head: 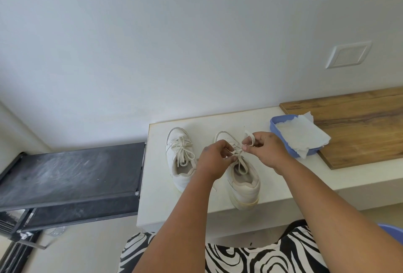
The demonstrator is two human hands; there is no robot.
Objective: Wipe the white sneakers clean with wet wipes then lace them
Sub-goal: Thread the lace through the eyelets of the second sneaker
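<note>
Two sneakers: a white pair stands side by side on the bench (272, 187), toes toward the wall, both hands busy at the right one.

Left sneaker (178, 159): fully laced, a finished bow lying across its tongue; untouched by either hand.

Right sneaker (242, 176): heel at the near edge of the bench, lace (236, 152) threaded and crossing in a knot above the tongue.

Left hand (212, 159): its fingers curl and pinch one strand of the lace just left of the knot.

Right hand (265, 149): its fingers pinch the other strand, a pale loop wound over the forefinger; whether that loop is lace or a scrap of wipe cannot be told.

Wipes (303, 136): a crumpled white sheet spills from a blue tub (275, 123) beside the right sneaker, partly resting on a wooden board (357, 124).

Progress: both uppers look pale and fairly clean, though the right sole shows a yellowed rim; wiping appears finished, one shoe is tied, and the second bow seems half made.

Left to do: by these signs, only drawing the bow tight on the right sneaker.
</note>
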